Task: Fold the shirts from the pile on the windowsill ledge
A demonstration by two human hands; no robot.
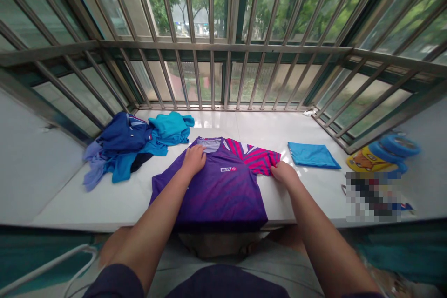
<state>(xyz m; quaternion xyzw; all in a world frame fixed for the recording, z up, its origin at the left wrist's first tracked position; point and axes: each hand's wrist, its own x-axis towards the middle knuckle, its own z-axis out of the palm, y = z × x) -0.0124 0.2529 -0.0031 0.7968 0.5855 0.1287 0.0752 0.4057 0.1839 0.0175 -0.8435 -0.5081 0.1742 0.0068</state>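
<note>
Now right fingers [275,170] pinch the sleeve [260,159], left fingers [199,149] touching the shirt [223,195].

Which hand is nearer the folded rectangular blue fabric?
Right. The right hand touches the pink striped sleeve, left of the fabric; the left hand, farther left, touches the purple shirt.

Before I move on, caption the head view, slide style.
Left hand on purple shirt near collar, right hand at striped sleeve.

The centre of the frame has one purple shirt [223,198] and two hands, a left hand [194,158] and a right hand [284,174]. The right side has one folded cloth [312,155] and one bottle [375,158]. The left side has one clothes heap [124,137], whose pieces cannot be counted exactly.
</note>
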